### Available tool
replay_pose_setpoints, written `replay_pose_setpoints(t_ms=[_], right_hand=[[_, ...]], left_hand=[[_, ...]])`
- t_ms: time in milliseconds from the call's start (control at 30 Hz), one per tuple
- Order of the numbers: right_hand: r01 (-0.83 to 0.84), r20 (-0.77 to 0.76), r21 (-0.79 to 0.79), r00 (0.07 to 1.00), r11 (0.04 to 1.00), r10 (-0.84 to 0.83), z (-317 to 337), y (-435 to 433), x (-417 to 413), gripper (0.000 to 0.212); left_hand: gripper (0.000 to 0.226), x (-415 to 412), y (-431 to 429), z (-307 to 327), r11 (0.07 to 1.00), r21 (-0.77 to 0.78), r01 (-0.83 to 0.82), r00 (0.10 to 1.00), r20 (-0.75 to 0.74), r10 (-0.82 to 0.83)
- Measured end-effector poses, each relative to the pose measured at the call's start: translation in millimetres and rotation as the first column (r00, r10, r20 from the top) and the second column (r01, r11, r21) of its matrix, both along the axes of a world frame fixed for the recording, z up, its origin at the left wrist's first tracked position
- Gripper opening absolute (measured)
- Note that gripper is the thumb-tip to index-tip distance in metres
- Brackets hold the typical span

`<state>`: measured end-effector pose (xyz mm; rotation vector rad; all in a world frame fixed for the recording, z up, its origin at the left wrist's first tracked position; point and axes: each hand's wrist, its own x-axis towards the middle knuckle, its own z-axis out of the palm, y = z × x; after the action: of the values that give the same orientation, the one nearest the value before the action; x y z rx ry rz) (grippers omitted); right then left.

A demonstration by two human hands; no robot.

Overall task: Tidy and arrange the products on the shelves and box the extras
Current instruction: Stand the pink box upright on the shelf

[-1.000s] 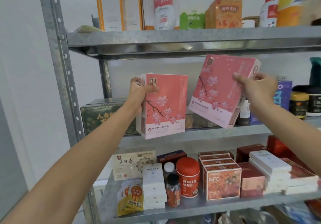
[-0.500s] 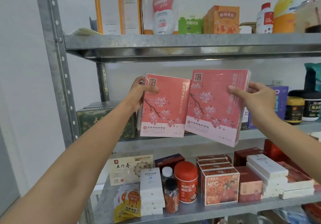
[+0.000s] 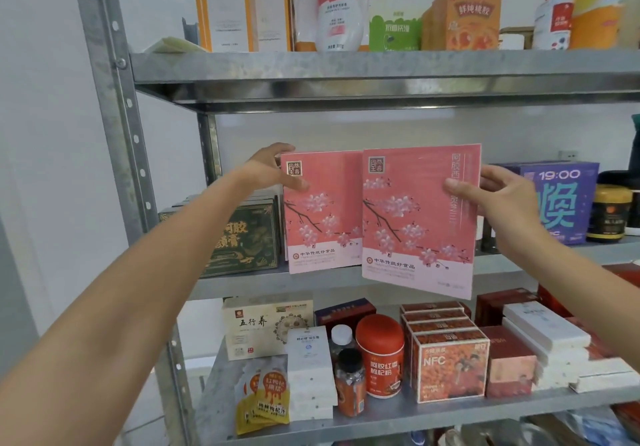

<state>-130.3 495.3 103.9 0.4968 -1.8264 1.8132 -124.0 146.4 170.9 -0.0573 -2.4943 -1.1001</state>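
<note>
**Two pink boxes held up at the middle shelf**

The middle shelf (image 3: pixel 242 284) is a flat board of dull grey galvanised steel with a folded front lip.

At its front, the left pink box (image 3: pixel 322 217) stands upright. It is a flat, glossy cardboard rectangle printed with pale blossom on a dark branch, and its lower edge meets the shelf. The left hand (image 3: pixel 273 168) grips its top left corner, with the thumb pressed on the printed face and the fingers hooked over the top.

The right pink box (image 3: pixel 415 224) is a matching flat carton under shiny film. It hangs upright just in front of the shelf, with its bottom edge dipping below the lip and its left side covering the edge of its twin. The right hand (image 3: pixel 502 199) holds it by the right edge, thumb on the front and fingers behind.

Also on the shelf:
- At the left end sits a squat dark green box (image 3: pixel 242 237) with gold lettering and a patterned border.
- Towards the right end stands a purple carton (image 3: pixel 561 203), and beside it a dark round jar with a yellow band (image 3: pixel 607 215).

Below the shelf:
- a smooth orange-red cylindrical canister (image 3: pixel 381 352)
- a square orange box marked NFC (image 3: pixel 450 366)
- a stack of slim white matte boxes (image 3: pixel 543 331)
</note>
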Motion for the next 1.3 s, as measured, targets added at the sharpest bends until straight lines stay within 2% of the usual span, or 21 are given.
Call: replay_pose_setpoints(t_ms=[167, 267, 333, 400, 467, 567, 700, 800, 900, 967, 1033, 1100, 1133, 1167, 1200, 1233, 1300], right_hand=[[-0.097, 0.001, 0.017, 0.995, 0.995, 0.097, -3, -12, 2, 0.040], [-0.144, 0.010, 0.007, 0.990, 0.990, 0.144, -5, -18, 1, 0.042], [-0.167, 0.013, -0.002, 0.986, 0.986, 0.167, -7, -21, 0, 0.045], [-0.172, 0.020, -0.007, 0.985, 0.985, 0.172, -9, -23, -2, 0.051], [-0.180, 0.028, -0.016, 0.983, 0.984, 0.180, -11, -24, -3, 0.056], [-0.198, 0.032, -0.030, 0.979, 0.980, 0.199, -13, -28, -3, 0.056], [-0.213, 0.044, -0.047, 0.976, 0.976, 0.215, -15, -30, -4, 0.041], [-0.211, 0.063, -0.051, 0.975, 0.976, 0.214, -16, -30, -2, 0.039], [-0.229, 0.076, -0.077, 0.969, 0.970, 0.234, -19, -30, 0, 0.039], [-0.243, 0.091, -0.099, 0.963, 0.965, 0.252, -21, -31, 1, 0.042], [-0.262, 0.112, -0.127, 0.954, 0.957, 0.277, -21, -33, 2, 0.045], [-0.280, 0.126, -0.134, 0.947, 0.951, 0.297, -21, -35, 3, 0.044], [-0.290, 0.128, -0.135, 0.943, 0.948, 0.307, -21, -36, 4, 0.043], [-0.300, 0.126, -0.140, 0.940, 0.944, 0.318, -20, -37, 5, 0.041], [-0.312, 0.124, -0.151, 0.935, 0.938, 0.331, -20, -38, 6, 0.040], [-0.325, 0.123, -0.165, 0.930, 0.931, 0.346, -19, -39, 7, 0.040], [-0.355, 0.131, -0.192, 0.915, 0.915, 0.383, -18, -41, 7, 0.040]], left_hand=[[0.085, -12, -6, 0, 0.998, -0.049, -0.026, 1.000, 0.003, 0.026], [0.085, -19, -7, -1, 0.999, -0.048, -0.023, 1.000, 0.019, 0.024], [0.084, -17, -9, 1, 0.995, -0.104, 0.008, 0.997, 0.083, 0.000], [0.092, -13, -10, 3, 0.983, -0.180, 0.021, 0.988, 0.155, 0.007], [0.098, -10, -11, 5, 0.974, -0.226, -0.001, 0.987, 0.156, 0.038], [0.097, -10, -7, 2, 0.975, -0.217, -0.056, 0.995, 0.074, 0.073], [0.095, -10, -1, -4, 0.977, -0.176, -0.119, 0.993, 0.005, 0.122], [0.108, -4, 1, -13, 0.978, -0.149, -0.147, 0.989, -0.035, 0.143], [0.117, 7, 6, -32, 0.960, -0.171, -0.224, 0.960, -0.208, 0.187], [0.116, 16, 12, -51, 0.935, -0.245, -0.255, 0.922, -0.354, 0.158], [0.110, 24, 20, -69, 0.863, -0.390, -0.322, 0.885, -0.447, 0.128], [0.092, 30, 30, -83, 0.795, -0.467, -0.386, 0.854, -0.507, 0.116], [0.077, 33, 36, -90, 0.808, -0.444, -0.387, 0.844, -0.523, 0.117], [0.064, 37, 44, -96, 0.866, -0.371, -0.334, 0.858, -0.501, 0.116], [0.057, 43, 51, -100, 0.940, -0.266, -0.214, 0.900, -0.428, 0.083], [0.059, 49, 58, -104, 0.988, -0.141, -0.061, 0.945, -0.326, 0.012], [0.062, 60, 73, -116, 0.984, 0.053, 0.169, 0.977, -0.141, -0.160]])
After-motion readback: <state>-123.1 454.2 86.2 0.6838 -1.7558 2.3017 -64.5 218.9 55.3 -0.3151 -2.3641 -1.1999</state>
